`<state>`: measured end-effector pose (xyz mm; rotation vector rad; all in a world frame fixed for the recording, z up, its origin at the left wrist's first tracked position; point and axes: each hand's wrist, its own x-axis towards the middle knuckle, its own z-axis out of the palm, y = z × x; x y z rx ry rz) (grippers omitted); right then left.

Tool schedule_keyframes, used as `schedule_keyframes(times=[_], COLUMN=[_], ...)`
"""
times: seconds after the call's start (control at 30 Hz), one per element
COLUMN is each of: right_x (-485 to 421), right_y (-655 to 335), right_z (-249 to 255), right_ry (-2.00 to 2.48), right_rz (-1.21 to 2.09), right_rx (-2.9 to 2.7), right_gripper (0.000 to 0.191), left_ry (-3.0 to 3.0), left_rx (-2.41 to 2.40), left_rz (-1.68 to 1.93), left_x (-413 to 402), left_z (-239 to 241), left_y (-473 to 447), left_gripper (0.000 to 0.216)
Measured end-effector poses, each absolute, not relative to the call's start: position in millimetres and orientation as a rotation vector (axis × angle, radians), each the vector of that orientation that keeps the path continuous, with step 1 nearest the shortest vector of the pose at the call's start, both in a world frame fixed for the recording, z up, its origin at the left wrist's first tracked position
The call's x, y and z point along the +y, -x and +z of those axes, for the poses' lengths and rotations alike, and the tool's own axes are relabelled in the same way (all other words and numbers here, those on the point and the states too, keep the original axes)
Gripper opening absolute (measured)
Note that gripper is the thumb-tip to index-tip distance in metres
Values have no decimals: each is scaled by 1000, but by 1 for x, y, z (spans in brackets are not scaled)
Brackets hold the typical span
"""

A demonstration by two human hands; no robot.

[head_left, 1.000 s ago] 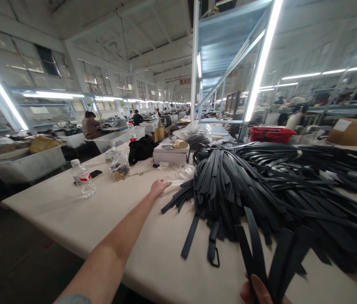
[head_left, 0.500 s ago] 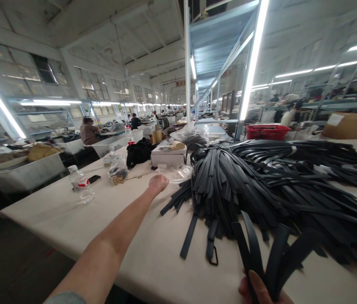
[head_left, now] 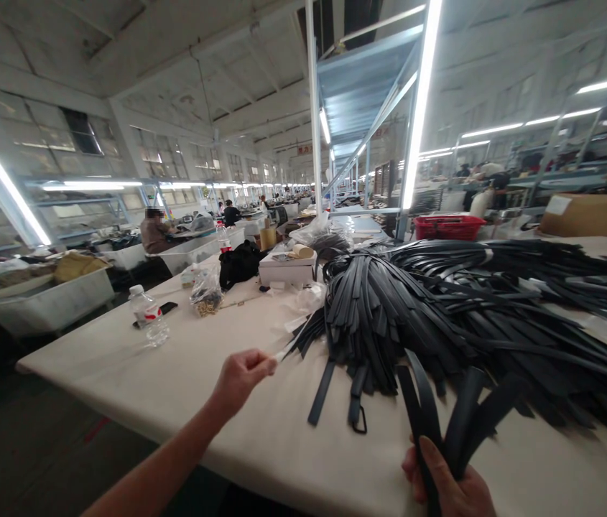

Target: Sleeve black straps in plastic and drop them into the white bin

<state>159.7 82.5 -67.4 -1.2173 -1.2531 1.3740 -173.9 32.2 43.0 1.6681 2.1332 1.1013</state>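
A big heap of black straps (head_left: 470,316) covers the right half of the cream table (head_left: 184,366). My right hand (head_left: 446,488), low at the table's near edge, is closed round a bundle of several black straps (head_left: 459,416) that fan upward. My left hand (head_left: 241,377) hovers over the table left of the heap, fingers pinched on a small white strip (head_left: 284,352) whose tip points at the heap's loose strap ends.
A water bottle (head_left: 148,316), a phone, a clear bag of small parts (head_left: 207,293), a black bag (head_left: 238,262) and a white box (head_left: 286,269) stand at the far left. A red basket (head_left: 447,226) and cardboard box (head_left: 588,215) sit behind. Other people work at distant tables.
My left hand reached to the small clear packets beside the heap, closed there, and has pulled back toward me pinching a white strip. The right hand kept its bundle, held slightly higher in view.
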Motion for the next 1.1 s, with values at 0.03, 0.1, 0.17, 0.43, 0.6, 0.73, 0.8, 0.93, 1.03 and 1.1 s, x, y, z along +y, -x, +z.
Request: schedule_keyframes(times=[0.03, 0.1, 0.17, 0.43, 0.6, 0.73, 0.8, 0.93, 1.03, 1.1], right_x=[82, 78, 69, 19, 19, 21, 22, 24, 25, 24], right_y=[-160, -159, -151, -78, -57, -59, -61, -69, -75, -76], right_z=[-66, -64, -60, -44, -39, -35, -33, -32, -31, -29], right_ry=[1191, 1141, 1096, 1036, 1088, 1128, 1121, 1093, 1084, 1080], right_rz=[1401, 1475, 1559, 1695, 1642, 1637, 1642, 1620, 1611, 1624], right_rx=[-1200, -1082, -1007, -1531, -1524, -1491, -1493, -1497, -1484, -1474], right_gripper=[56, 52, 51, 53, 42, 43, 40, 31, 32, 32], left_ry=[-1694, -1767, -1955, -2620, -2725, -2742, -2705, -2342, -1765, -1408], left_rx=[2042, 2023, 2024, 1778, 1743, 1700, 1664, 1658, 1749, 1617], left_rz=[1210, 1311, 1388, 1082, 990, 974, 968, 1023, 1016, 1002], left_x=[9, -32, -61, -89, -85, -87, -90, -96, -94, -89], left_z=[30, 9, -4, 1, -1, -7, -9, -10, -14, -18], left_y=[164, 146, 129, 93, 86, 76, 72, 76, 83, 85], left_gripper=[32, 22, 13, 12, 13, 14, 12, 29, 32, 35])
